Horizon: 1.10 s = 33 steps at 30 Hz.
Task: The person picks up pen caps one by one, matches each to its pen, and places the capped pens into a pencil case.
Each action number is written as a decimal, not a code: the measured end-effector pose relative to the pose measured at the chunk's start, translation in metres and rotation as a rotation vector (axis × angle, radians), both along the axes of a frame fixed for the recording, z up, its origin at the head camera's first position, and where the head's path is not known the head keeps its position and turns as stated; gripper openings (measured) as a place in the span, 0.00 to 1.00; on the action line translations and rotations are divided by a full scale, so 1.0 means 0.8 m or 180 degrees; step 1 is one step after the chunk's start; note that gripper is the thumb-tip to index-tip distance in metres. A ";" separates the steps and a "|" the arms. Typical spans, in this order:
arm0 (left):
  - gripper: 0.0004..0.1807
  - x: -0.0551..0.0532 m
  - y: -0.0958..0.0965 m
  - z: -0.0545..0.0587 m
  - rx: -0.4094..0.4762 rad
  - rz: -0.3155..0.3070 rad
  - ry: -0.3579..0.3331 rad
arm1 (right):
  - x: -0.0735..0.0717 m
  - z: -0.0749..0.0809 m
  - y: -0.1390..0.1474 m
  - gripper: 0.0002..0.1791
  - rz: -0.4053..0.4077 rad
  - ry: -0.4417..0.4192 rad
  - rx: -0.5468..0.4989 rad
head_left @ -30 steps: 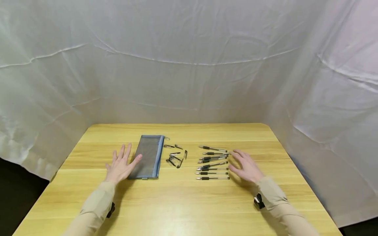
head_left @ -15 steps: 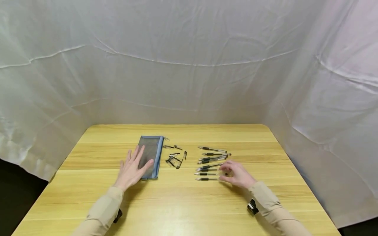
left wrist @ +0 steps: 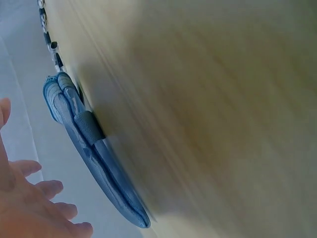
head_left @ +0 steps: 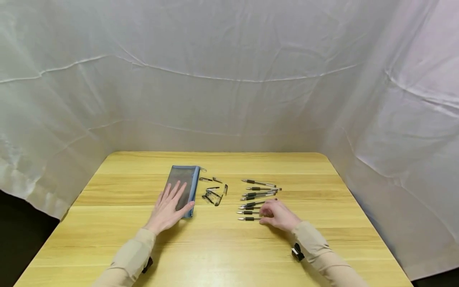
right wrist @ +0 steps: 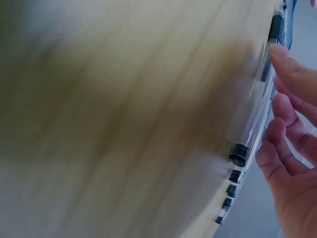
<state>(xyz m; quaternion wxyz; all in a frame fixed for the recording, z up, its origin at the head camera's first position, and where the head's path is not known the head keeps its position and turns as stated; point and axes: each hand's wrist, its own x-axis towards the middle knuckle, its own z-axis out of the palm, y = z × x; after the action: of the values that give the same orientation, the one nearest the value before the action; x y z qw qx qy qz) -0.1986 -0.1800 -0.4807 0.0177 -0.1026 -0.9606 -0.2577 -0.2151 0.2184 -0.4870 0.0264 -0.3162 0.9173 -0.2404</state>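
- Pale sheeting (head_left: 36, 119) is hung along the left, back and right of a wood-grained table (head_left: 229, 251).
- At the left, a beige left sleeve (head_left: 132, 251) is seen, with a small black device (head_left: 148, 264) at its underside.
- The left hand (head_left: 166, 209) is spread above a grey mesh pouch (head_left: 181, 175), its fingers straight and fanned; nothing is gripped, and a gap between hand and pouch is shown by the left wrist view.
- The pouch is laid flat, left of the table's middle — edged in blue, with a blue zip band (head_left: 195, 184) down its right side.
- Just right of the band, black-and-clear pen caps (head_left: 225, 189) are scattered, several bunched together.
- Further right, a loose row of pens (head_left: 259, 183) is ranged from near to far, tips pointed left.
- The right hand (head_left: 279, 215) is placed over the rear parts of the nearer pens, its fingers bent, the thumb beside the nearest pen (head_left: 248, 219) — whether that pen is touched or pinched cannot be told.
- At the right, a matching right sleeve (head_left: 312, 243) is seen, with another black device (head_left: 297, 252) beneath it.
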 end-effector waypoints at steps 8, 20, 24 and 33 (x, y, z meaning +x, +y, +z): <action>0.44 0.001 0.002 -0.004 0.0062 -0.0050 -0.0018 | -0.001 -0.003 -0.006 0.07 0.0044 -0.0064 0.0005; 0.44 0.001 0.004 -0.005 0.0099 -0.0090 -0.0059 | -0.005 -0.008 -0.002 0.04 0.0110 0.0060 0.0060; 0.44 0.002 0.005 -0.004 0.0082 -0.0110 -0.0058 | -0.003 -0.004 -0.003 0.03 0.0114 0.0101 0.0039; 0.32 0.003 0.014 -0.003 0.0189 -0.0284 0.0318 | 0.005 0.010 -0.003 0.03 0.0113 -0.0088 -0.0153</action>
<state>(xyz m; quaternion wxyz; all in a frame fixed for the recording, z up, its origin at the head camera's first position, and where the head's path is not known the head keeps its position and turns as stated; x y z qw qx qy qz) -0.1964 -0.1686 -0.4829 0.0571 -0.1574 -0.9450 -0.2811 -0.2113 0.2161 -0.4786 0.0357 -0.3297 0.9051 -0.2663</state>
